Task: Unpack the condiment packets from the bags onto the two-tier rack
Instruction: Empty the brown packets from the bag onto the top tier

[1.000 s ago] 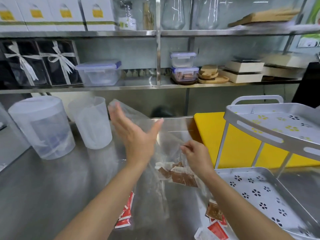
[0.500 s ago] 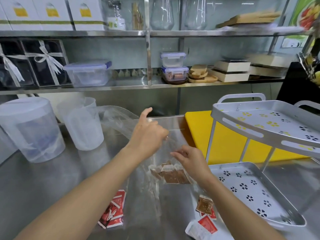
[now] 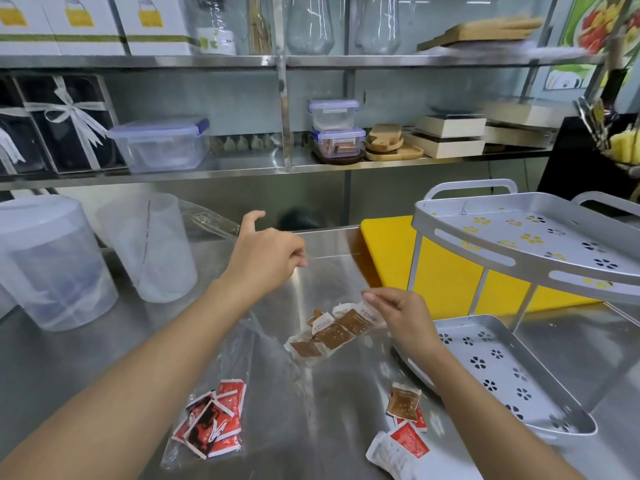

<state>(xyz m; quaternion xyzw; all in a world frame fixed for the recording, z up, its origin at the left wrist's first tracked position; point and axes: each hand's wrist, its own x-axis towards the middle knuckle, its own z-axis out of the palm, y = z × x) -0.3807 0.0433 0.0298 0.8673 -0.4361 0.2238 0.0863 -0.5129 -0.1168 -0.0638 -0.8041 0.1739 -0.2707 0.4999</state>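
A clear plastic bag [image 3: 311,292] lies tilted over the steel counter with several brown condiment packets [image 3: 332,332] in its lower part. My left hand [image 3: 266,258] pinches the bag's upper edge, with the index finger raised. My right hand [image 3: 398,313] pinches the bag's right edge just above the brown packets. A second clear bag with red packets [image 3: 211,419] lies on the counter under my left forearm. Loose red and brown packets [image 3: 403,407] lie near my right forearm. The grey two-tier rack [image 3: 519,271] stands at the right; both perforated trays hold nothing.
Two translucent plastic jugs [image 3: 55,265] stand at the back left of the counter. A yellow cutting board [image 3: 443,271] lies behind the rack. Steel wall shelves [image 3: 277,168] above hold lidded containers, wooden boards and boxes.
My left hand went from spread open on the bag to pinching its top edge. The bag has been pulled flatter, and the brown packets have slid toward my right hand. The view shifted left.
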